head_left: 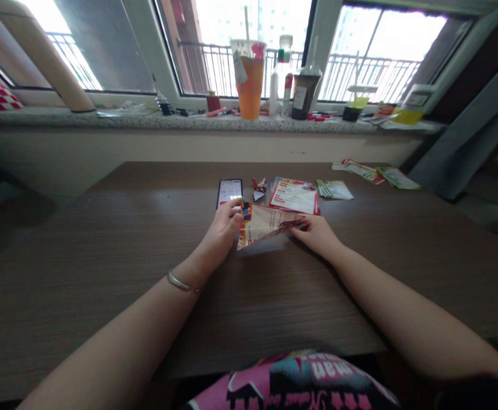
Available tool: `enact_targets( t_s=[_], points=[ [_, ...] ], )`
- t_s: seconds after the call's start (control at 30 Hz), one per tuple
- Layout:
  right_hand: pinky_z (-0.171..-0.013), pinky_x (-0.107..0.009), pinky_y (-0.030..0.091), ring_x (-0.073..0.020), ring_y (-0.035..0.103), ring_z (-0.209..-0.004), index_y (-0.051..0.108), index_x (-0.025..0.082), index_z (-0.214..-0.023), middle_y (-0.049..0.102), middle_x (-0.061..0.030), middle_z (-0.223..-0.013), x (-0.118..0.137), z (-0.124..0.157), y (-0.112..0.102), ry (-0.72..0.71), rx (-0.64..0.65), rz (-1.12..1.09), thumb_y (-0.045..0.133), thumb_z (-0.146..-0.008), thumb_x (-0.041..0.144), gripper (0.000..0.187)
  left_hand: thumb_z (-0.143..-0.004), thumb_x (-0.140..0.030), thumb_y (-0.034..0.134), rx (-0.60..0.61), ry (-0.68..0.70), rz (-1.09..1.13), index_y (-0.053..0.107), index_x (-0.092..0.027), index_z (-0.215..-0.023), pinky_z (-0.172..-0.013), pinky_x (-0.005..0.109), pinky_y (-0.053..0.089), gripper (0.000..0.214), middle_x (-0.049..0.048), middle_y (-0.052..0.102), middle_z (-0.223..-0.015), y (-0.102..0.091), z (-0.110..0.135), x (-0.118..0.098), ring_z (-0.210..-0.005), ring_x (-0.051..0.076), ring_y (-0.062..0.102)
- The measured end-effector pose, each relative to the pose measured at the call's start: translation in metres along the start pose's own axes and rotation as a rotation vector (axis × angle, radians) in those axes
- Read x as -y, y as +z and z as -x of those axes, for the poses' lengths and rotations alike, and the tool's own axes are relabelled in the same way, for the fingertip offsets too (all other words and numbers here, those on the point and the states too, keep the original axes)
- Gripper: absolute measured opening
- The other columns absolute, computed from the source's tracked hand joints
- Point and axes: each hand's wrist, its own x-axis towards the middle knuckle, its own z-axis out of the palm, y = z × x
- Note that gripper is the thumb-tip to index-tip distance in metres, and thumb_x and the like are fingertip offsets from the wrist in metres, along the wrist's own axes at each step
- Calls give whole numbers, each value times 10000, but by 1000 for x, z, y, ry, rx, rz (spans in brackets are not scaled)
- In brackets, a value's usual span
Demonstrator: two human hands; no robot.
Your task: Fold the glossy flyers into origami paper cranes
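Left hand [225,229] curled, fingers pinching the left edge of a folded paper leaflet [262,225]. Right hand [313,233] pinched its pointed right end, though I couldn't clearly see the thumb. The hands were apart, one at each end, with the printed sheet between them, low over a wood-grain tabletop [103,256]. Holding both ends kept the paper stretched, with no big sag in the middle, which helped keep the edges lined up and the crease straight.

Relative to the folded paper leaflet: a smartphone [229,192] lay just beyond its left end, almost at my left fingers. A small folded paper scrap [260,188] sat just beyond its middle. A red-and-white flyer [294,196] lay just beyond its right part, and a stack of green printed cards [334,189] was farther right.
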Motion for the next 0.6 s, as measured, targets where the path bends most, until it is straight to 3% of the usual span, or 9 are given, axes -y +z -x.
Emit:
enact_targets(
  t_s=[0.07,0.13,0.2,0.33,0.43,0.6],
  points=[
    [-697,-306,517,-181,663,-730,744,201,-947,740,-30,-801,0,1,0,-5,37,26,614,-796,273,211,-822,-682,469,-4,93,-135,283,-150,-1442,-1069,467,351,838,193,395,-1427,-1,6,-9,-1281,297,435],
    [-683,-303,513,-180,658,-714,739,203,-961,735,-25,-784,-1,1,0,10,57,38,615,-804,287,217,-739,-703,578,-1,169,-306,208,-161,-1477,-1118,502,273,987,195,292,-1494,-1,11,-19,-1352,328,338],
    [-678,-304,508,-179,654,-711,734,212,-973,734,-23,-793,-2,2,0,6,64,50,615,-804,267,214,-697,-670,653,64,253,-488,203,-159,-1482,-1137,517,225,1040,195,309,-1492,0,14,-28,-1379,343,288],
    [-669,-288,492,-164,638,-691,732,212,-910,727,-20,-793,4,3,1,-21,58,96,609,-792,226,171,-698,-493,737,139,339,-712,260,-142,-1468,-1156,525,152,972,173,425,-1439,4,16,-38,-1364,345,329],
    [-612,-262,465,-137,601,-612,712,193,-826,702,-6,-730,10,4,3,5,56,96,603,-780,224,123,-734,-348,711,162,303,-754,304,-129,-1450,-1145,534,179,853,167,493,-1391,6,16,-39,-1325,334,398],
    [-607,-262,454,-134,593,-620,693,191,-815,696,-3,-741,14,5,5,59,43,-33,615,-777,272,119,-767,-281,669,170,216,-753,394,-149,-1400,-1112,588,205,703,167,573,-1302,5,16,-39,-1202,317,532]
  ],
)
